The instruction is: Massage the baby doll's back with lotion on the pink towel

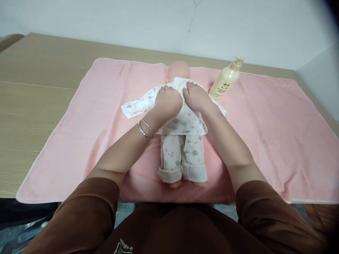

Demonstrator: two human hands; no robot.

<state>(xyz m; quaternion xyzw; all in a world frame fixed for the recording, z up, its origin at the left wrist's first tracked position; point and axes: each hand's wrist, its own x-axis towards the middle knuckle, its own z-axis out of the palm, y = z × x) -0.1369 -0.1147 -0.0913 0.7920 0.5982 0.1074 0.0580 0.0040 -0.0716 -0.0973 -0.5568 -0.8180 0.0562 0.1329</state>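
Note:
A baby doll (179, 69) lies on its back on a pink blanket, its head toward the wall and its feet toward me. It wears a white printed shirt (189, 121) and matching pants (194, 151) with rolled cuffs. My left hand (168, 100) is closed on the shirt's upper front, just below the neck. Beside it, my right hand (195, 95) also grips the shirt near the collar. The fingertips of both are partly hidden by the backs of the hands. One sleeve stretches flat to the left; the other is mostly behind my right forearm.
A cream pump bottle (225, 79) stands on the pink blanket (265, 134), right of the doll's head. The blanket covers much of the wooden table (45, 81) and reaches its front edge. A white wall (137, 28) rises behind the table.

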